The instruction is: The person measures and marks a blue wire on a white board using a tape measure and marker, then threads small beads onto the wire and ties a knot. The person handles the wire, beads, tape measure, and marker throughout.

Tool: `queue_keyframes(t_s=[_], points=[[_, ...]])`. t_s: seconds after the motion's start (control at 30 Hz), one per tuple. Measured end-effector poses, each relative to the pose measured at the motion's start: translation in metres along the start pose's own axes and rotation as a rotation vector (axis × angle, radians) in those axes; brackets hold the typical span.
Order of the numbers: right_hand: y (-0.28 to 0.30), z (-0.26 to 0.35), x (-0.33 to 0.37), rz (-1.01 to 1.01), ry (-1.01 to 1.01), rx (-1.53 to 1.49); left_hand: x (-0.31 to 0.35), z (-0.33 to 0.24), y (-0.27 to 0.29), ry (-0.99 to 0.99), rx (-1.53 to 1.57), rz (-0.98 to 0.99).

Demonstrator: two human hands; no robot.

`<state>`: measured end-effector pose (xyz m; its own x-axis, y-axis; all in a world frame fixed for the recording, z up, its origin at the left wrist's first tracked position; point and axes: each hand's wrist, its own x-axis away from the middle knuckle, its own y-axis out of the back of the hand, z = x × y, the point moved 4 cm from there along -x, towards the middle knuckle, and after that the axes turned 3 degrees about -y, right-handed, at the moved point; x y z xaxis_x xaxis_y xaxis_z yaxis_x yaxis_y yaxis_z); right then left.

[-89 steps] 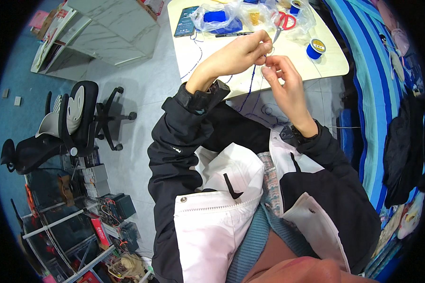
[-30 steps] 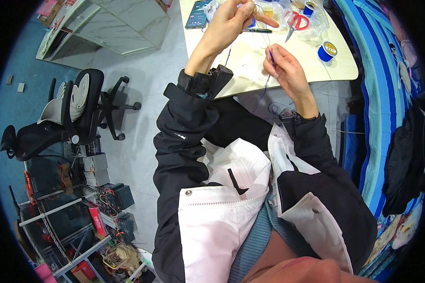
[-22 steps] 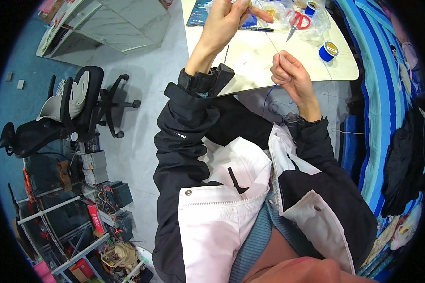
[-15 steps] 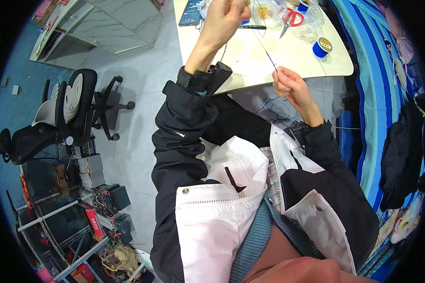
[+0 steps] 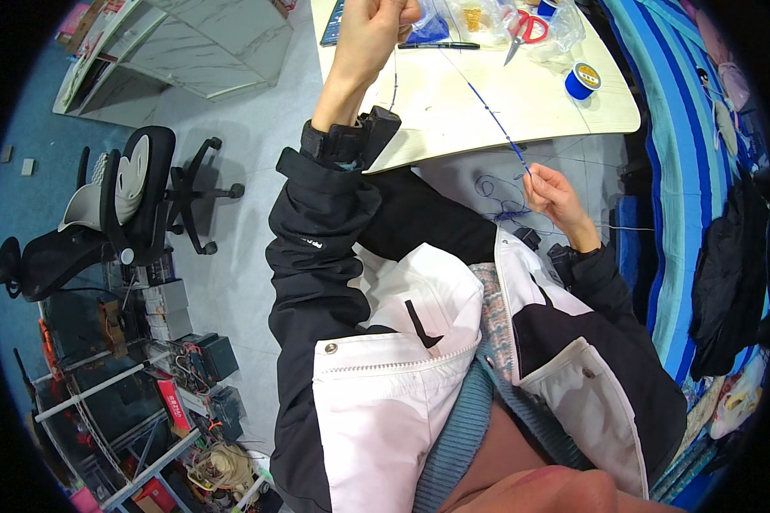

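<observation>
A thin blue cord (image 5: 494,113) runs taut and slanting over the table's front edge, with small knots or beads along it. Its lower end is pinched in my right hand (image 5: 558,203), fingers closed, just in front of the table. My left hand (image 5: 372,43) is raised over the far left of the table, its fingers curled shut at the upper picture edge. A loose strand of the cord hangs below it; the exact grip is partly hidden. More thin blue cord (image 5: 496,195) lies in tangled loops beneath the table edge.
On the pale table (image 5: 453,128) are a black pen (image 5: 441,45), red-handled scissors (image 5: 522,32), a blue thread spool (image 5: 583,81), clear plastic bags (image 5: 565,38) and a phone (image 5: 331,30). A blue-striped bed cover (image 5: 672,171) borders the right; an office chair (image 5: 103,201) stands left.
My right hand has moved down and to the right, off the table edge, drawing out more of the blue cord. My left hand has shifted slightly left.
</observation>
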<state>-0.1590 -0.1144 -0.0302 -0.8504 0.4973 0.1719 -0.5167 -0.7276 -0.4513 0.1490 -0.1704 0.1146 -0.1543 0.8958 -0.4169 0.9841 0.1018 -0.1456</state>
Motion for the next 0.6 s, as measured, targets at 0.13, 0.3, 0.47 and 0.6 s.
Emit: queue_keyframes(t_s=[0.13,0.3,0.47,0.6], points=[[0.008,-0.014,0.004,0.037,-0.021,-0.024,0.001,-0.012,0.002,-0.067,-0.023,0.014],[0.034,-0.036,0.013,-0.007,-0.081,-0.043,-0.001,-0.028,0.010,-0.136,-0.023,0.036],[0.066,-0.061,0.026,-0.064,-0.149,-0.042,0.001,-0.037,0.017,-0.157,-0.052,0.009],[0.091,-0.076,0.036,-0.061,-0.204,-0.009,0.002,-0.043,0.022,-0.173,-0.052,-0.028]])
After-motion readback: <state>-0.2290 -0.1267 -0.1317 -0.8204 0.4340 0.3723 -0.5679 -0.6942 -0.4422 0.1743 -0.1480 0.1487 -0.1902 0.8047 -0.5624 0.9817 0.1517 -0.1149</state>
